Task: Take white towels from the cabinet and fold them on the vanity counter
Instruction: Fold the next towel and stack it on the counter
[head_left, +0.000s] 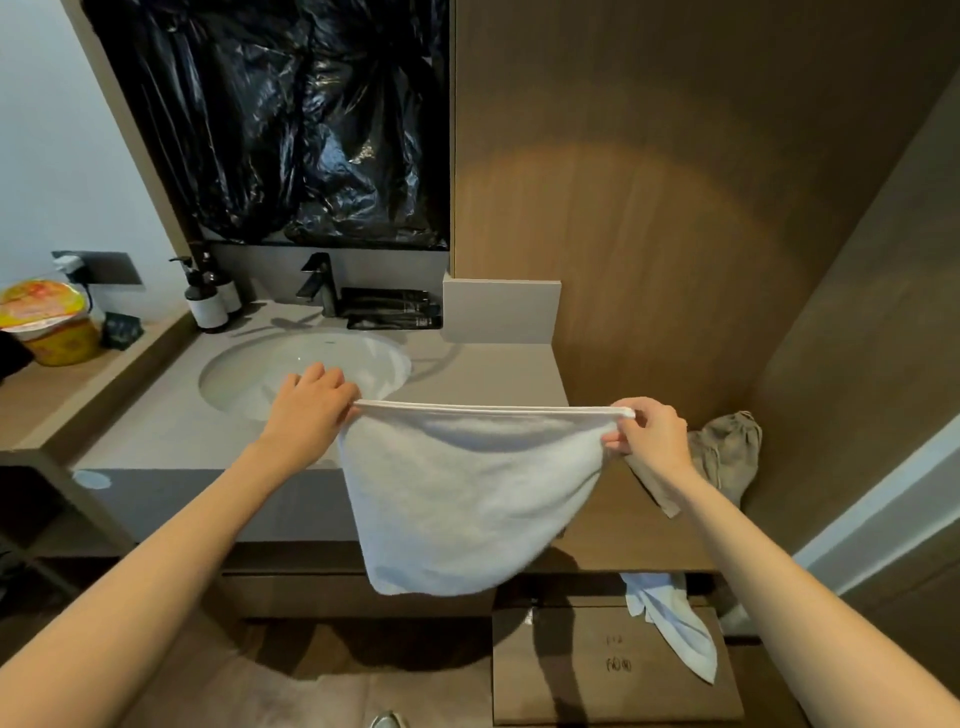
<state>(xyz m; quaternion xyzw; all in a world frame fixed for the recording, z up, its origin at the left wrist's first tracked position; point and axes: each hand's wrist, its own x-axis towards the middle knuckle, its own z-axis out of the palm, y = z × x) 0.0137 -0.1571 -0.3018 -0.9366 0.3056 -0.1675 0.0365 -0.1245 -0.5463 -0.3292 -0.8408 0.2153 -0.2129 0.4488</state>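
Note:
A white towel (467, 493) hangs doubled in the air over the front edge of the grey vanity counter (483, 371). My left hand (306, 410) pinches its top left corner and my right hand (649, 434) pinches its top right corner, with the top hem stretched straight between them. The towel's lower part sags in a rounded curve below the counter's edge. A second white towel (670, 623) hangs out of the open cabinet below the wooden shelf at the lower right.
A white sink basin (332, 358) sits in the counter behind my left hand, with a black tap (318, 283), pump bottles (205, 301) and dark tubes (389, 309) at the back. A beige cloth bag (722, 457) lies on the wooden shelf to the right. A brown box (613, 670) stands on the floor.

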